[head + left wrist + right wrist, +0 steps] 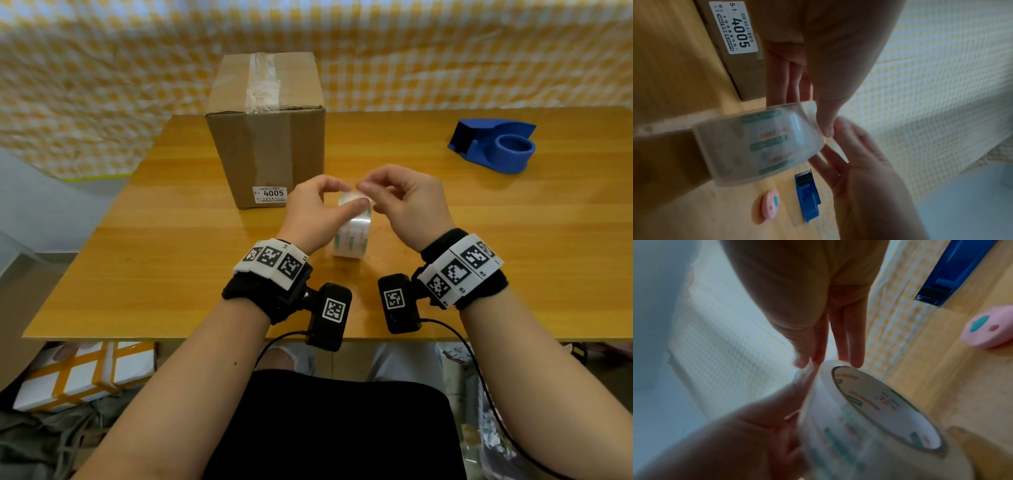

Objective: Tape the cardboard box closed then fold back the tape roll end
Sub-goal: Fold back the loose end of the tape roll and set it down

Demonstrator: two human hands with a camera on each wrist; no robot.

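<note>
The left hand [317, 209] holds the tape roll [352, 229] up on its edge on the tabletop [171, 240]. The right hand [404, 202] pinches the tape at the roll's top. The taped cardboard box [267, 137] stands just behind both hands.

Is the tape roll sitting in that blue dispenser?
No, the blue dispenser stands empty at the table's far right, while both hands hold the tape roll.

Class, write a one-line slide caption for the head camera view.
Both hands work the clear tape roll upright on the wooden table, in front of the taped cardboard box; a blue dispenser sits aside.
</note>
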